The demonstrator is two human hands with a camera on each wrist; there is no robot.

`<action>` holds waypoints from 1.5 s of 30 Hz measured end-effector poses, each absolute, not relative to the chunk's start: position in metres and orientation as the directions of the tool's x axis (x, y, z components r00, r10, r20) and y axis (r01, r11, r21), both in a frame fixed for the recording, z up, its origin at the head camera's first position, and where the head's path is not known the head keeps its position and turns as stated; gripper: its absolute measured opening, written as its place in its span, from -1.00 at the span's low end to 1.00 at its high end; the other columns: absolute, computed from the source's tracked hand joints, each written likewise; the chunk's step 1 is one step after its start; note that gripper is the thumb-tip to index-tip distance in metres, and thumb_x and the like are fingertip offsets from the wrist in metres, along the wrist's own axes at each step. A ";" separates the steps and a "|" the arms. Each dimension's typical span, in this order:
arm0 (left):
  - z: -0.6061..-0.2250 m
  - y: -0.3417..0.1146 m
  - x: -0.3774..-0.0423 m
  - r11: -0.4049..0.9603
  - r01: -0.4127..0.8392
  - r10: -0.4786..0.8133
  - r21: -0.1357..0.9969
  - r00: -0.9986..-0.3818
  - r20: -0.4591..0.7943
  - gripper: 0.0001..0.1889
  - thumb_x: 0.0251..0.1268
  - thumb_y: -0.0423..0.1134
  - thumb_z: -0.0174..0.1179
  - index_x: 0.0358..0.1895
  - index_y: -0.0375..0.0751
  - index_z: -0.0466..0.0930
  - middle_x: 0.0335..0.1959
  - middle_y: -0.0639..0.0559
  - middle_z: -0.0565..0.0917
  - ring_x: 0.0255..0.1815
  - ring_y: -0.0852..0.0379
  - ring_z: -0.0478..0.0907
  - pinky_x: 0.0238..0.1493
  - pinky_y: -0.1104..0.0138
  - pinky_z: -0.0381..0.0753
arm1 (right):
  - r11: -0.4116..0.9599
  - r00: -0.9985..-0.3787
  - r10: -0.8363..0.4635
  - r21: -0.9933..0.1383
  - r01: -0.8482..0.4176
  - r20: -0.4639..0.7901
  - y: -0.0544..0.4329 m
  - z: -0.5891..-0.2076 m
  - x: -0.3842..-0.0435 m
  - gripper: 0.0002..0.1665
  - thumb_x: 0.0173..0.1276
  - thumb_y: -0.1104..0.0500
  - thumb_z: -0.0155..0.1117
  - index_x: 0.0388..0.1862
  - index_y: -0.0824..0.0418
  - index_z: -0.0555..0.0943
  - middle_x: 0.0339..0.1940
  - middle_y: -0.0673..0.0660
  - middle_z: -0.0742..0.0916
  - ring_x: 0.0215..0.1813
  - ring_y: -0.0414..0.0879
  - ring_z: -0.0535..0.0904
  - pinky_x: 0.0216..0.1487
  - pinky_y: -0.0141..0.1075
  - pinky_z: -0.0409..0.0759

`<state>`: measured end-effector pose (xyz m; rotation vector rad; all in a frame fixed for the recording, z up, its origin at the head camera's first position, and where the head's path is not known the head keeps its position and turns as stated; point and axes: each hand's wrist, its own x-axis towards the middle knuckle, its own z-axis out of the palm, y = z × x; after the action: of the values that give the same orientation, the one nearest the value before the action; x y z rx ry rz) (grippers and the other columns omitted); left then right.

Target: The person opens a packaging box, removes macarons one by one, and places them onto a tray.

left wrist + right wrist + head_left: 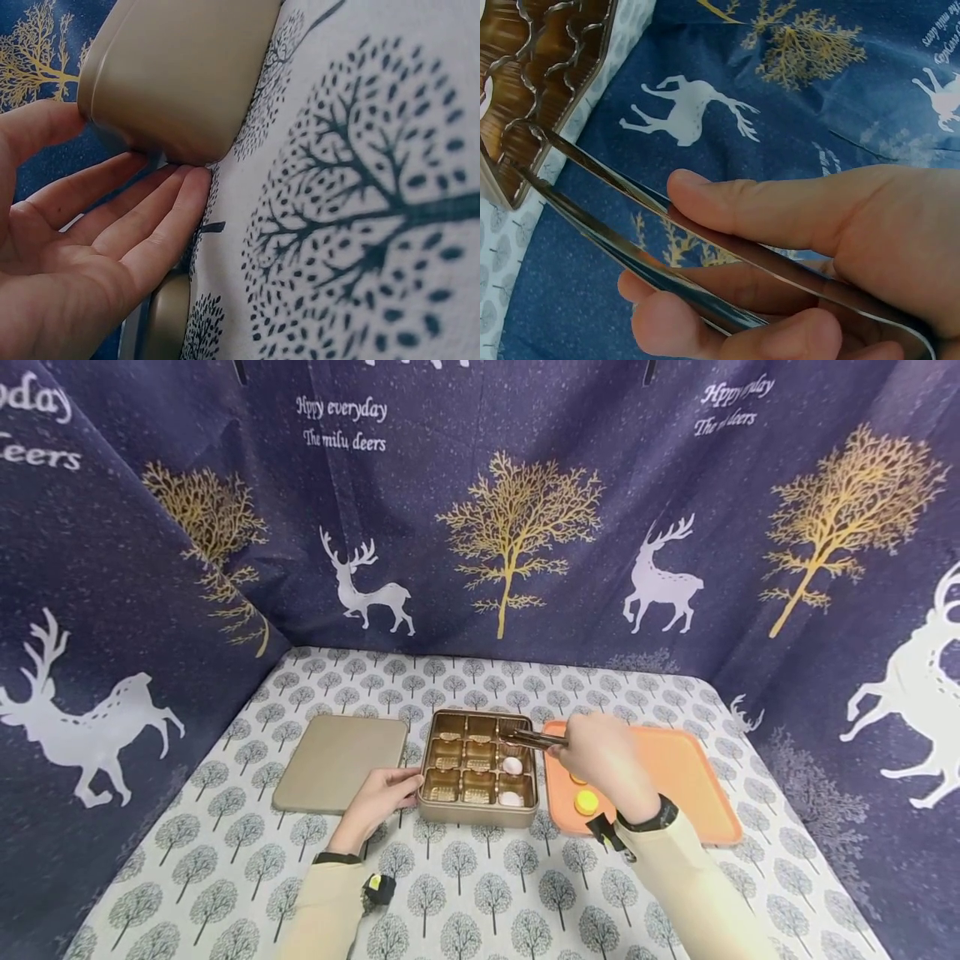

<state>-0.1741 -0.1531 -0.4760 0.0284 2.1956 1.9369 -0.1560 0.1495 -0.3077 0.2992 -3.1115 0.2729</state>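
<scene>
A gold-brown box point(480, 812) holds a brown plastic insert divided into several compartments. White round pieces sit in the right column, one in the middle compartment point(512, 765) and one in the front compartment point(511, 798). My left hand point(381, 797) touches the box's left side, thumb at the rim and extended fingers against the lower wall point(176, 90). My right hand point(603, 760) grips metal tongs point(727, 251), thumb on one arm and fingers curled under the other. The tong tips are slightly apart over the back-right compartment; nothing shows between them.
An orange tray point(682, 777) lies right of the box, with yellow-orange round pieces point(586, 802) near its left edge, partly behind my right hand. To the left lies a flat beige lid point(341, 764). A blue deer-print curtain point(427, 510) stands behind the tree-print tablecloth point(461, 860).
</scene>
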 end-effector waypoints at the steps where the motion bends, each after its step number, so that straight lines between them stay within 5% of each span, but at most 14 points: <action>1: -0.476 -0.153 -0.174 0.135 -0.128 0.151 0.982 -0.977 -0.148 -0.55 0.41 -0.34 0.10 0.25 -0.59 0.38 0.26 -0.49 0.45 0.15 -0.27 0.58 0.17 0.14 0.67 | 0.969 -0.982 -0.186 -0.165 -0.186 0.021 0.148 -0.308 -0.158 -0.62 0.24 0.04 0.39 -0.70 0.11 0.52 -0.80 -0.02 0.52 -0.74 -0.16 0.40 -0.76 -0.41 0.34; 6: -0.478 -0.154 -0.173 0.146 -0.137 0.146 0.980 -0.977 -0.159 -0.54 0.42 -0.31 0.10 0.26 -0.56 0.39 0.27 -0.48 0.45 0.15 -0.28 0.58 0.18 0.11 0.66 | 0.974 -0.984 -0.178 -0.142 -0.177 0.007 0.144 -0.312 -0.169 -0.69 0.17 0.07 0.42 -0.64 0.13 0.54 -0.73 0.01 0.53 -0.68 -0.14 0.40 -0.73 -0.40 0.33; 12: -0.481 -0.152 -0.175 0.125 -0.135 0.145 0.983 -0.978 -0.152 -0.57 0.41 -0.36 0.09 0.23 -0.60 0.40 0.25 -0.50 0.45 0.14 -0.28 0.58 0.16 0.13 0.68 | 0.975 -0.985 -0.157 -0.168 -0.143 -0.074 0.139 -0.309 -0.178 -0.52 0.19 0.15 0.35 -0.74 0.05 0.28 -0.77 -0.07 0.27 -0.70 -0.20 0.15 -0.70 -0.45 0.09; 20: -0.481 -0.152 -0.176 0.107 -0.129 0.148 0.986 -0.978 -0.144 -0.56 0.40 -0.38 0.09 0.24 -0.61 0.38 0.25 -0.50 0.45 0.13 -0.28 0.59 0.15 0.16 0.69 | 0.990 -0.985 -0.138 -0.046 -0.134 -0.101 0.117 -0.292 -0.186 -0.41 0.18 0.05 0.41 -0.78 0.04 0.20 -0.71 -0.03 0.36 -0.61 -0.15 0.30 -0.68 -0.39 0.38; 28: -0.480 -0.151 -0.176 0.114 -0.126 0.148 0.985 -0.979 -0.143 -0.56 0.40 -0.38 0.10 0.24 -0.60 0.39 0.26 -0.50 0.45 0.14 -0.28 0.58 0.15 0.15 0.69 | 0.995 -0.978 -0.076 0.044 -0.086 -0.195 0.103 -0.299 -0.198 -0.89 0.20 0.19 0.26 -0.48 0.19 0.62 -0.40 0.16 0.68 -0.37 -0.01 0.58 -0.42 -0.16 0.71; 33: -0.478 -0.152 -0.174 0.132 -0.135 0.142 0.982 -0.978 -0.153 -0.56 0.40 -0.36 0.11 0.25 -0.58 0.39 0.26 -0.49 0.45 0.12 -0.26 0.60 0.15 0.14 0.69 | 0.995 -0.981 -0.078 0.051 -0.088 -0.175 0.101 -0.304 -0.201 -0.90 0.19 0.19 0.28 -0.35 0.21 0.67 -0.29 0.21 0.72 -0.26 0.06 0.63 -0.21 0.01 0.74; 45: -0.480 -0.152 -0.176 0.102 -0.129 0.152 0.986 -0.978 -0.144 -0.55 0.40 -0.38 0.10 0.25 -0.62 0.37 0.26 -0.52 0.44 0.15 -0.29 0.57 0.16 0.16 0.68 | 0.992 -0.989 -0.116 -0.067 -0.110 -0.091 0.114 -0.298 -0.186 -0.70 0.14 0.18 0.35 -0.68 0.13 0.45 -0.56 0.06 0.57 -0.53 -0.09 0.48 -0.62 -0.31 0.53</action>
<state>-0.1762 -0.1524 -0.4801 0.0229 2.1666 1.9748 -0.1857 0.1140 -0.2983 0.1838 -3.2299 0.1007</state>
